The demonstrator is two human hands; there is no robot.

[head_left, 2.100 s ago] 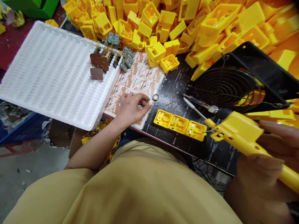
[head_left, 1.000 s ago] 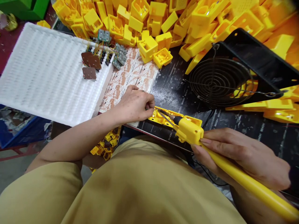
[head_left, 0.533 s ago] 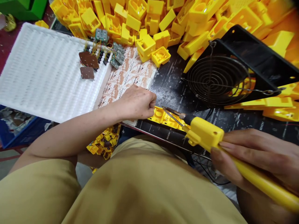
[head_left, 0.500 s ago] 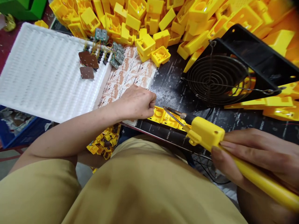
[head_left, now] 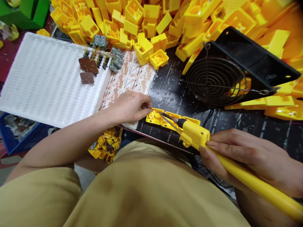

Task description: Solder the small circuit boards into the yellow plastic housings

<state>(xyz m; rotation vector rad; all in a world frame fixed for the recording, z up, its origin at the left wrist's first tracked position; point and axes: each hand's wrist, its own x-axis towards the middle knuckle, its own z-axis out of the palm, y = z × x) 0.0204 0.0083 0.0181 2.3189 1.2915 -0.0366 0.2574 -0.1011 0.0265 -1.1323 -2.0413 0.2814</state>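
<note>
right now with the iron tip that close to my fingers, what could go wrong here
Burn risk: the soldering iron tip sits over the left end of the yellow housing strip, right beside the left hand fingertips pinching there. A small slip could touch skin.

Melt risk: the tip lies close over the plastic and could scar it.

The strip looks held at one end only, so it may pivot under the right hand.

Black workbench (head_left: 248, 123) — grey concrete floor (head_left: 4, 160) below, left.

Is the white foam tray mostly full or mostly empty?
Mostly empty: the white foam tray holds only a few brown circuit boards near its far right corner.
</note>
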